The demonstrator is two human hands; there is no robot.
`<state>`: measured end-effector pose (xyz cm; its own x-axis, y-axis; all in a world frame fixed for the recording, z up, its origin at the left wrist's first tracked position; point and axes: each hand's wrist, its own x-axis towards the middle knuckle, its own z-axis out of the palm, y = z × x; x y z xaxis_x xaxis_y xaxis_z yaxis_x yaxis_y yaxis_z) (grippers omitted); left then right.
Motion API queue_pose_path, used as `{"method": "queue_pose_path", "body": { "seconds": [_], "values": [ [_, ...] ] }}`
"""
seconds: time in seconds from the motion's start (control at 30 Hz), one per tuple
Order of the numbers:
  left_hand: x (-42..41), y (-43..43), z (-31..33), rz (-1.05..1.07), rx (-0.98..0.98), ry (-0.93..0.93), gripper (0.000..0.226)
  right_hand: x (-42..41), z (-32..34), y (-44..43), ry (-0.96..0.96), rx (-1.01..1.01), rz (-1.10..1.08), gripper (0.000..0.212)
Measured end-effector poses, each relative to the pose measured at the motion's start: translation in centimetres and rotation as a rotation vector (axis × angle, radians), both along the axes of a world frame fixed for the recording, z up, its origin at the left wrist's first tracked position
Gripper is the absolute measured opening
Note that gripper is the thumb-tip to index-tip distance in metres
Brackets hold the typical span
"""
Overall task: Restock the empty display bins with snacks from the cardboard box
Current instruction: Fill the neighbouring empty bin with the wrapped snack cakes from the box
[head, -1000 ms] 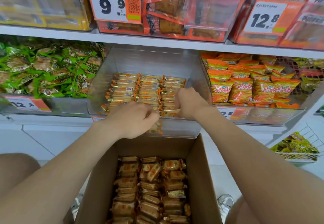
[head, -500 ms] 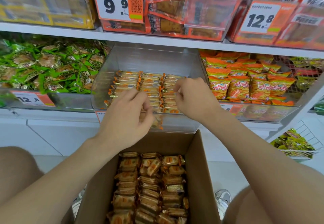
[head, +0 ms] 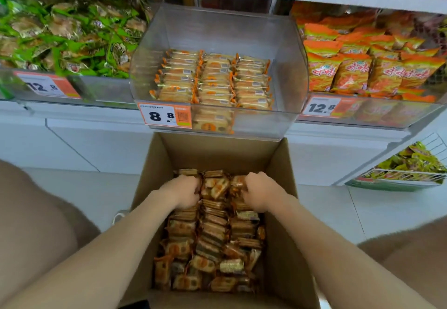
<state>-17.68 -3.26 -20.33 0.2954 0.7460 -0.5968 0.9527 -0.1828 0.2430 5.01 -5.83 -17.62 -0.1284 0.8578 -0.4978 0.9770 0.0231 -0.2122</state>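
An open cardboard box (head: 281,180) sits on the floor below the shelf, packed with orange-and-brown snack packets (head: 210,238). My left hand (head: 182,191) and my right hand (head: 260,191) are both down in the far end of the box, fingers curled around packets there. Above the box a clear display bin (head: 285,49) holds three neat rows of the same kind of packets (head: 212,78) along its bottom, with much of its height unfilled. A price tag reading 8.8 (head: 165,115) sticks to the bin's front.
A bin of green packets (head: 63,35) stands left of the clear bin, and a bin of orange bags (head: 365,64) stands right. A wire basket (head: 406,173) of yellow-green packs sits low right. My knees flank the box on the white floor.
Both hands left the display bin and dropped into the box, closing on packets at its far end. The view tilted down, so the upper shelf went out of sight.
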Motion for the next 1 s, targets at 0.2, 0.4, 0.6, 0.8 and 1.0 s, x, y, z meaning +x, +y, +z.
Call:
{"method": "queue_pose_path", "body": {
  "seconds": [0.2, 0.4, 0.6, 0.8, 1.0],
  "values": [
    [-0.6, -1.0, -7.6, 0.134, -0.152, 0.132, 0.050, -1.8, -7.3, -0.8, -0.048, -0.062, -0.087, 0.010],
    [0.4, 0.6, -11.3, 0.245, 0.005, 0.146, 0.071, -5.1, -11.7, 2.9, -0.094, 0.061, 0.266, 0.072],
    [-0.1, 2.4, -13.8, 0.309, 0.002, 0.067, 0.072, -4.4, -14.4, 2.6, -0.150, -0.068, 0.249, 0.074],
    [-0.6, 2.9, -15.2, 0.318, 0.133, 0.039, 0.059, -4.5, -15.6, 2.2, -0.090, -0.037, 0.087, 0.059],
    [0.1, 2.3, -14.6, 0.291, 0.126, 0.065, 0.052, -3.3, -14.0, 1.8, 0.062, -0.007, -0.050, 0.049]
  ]
}}
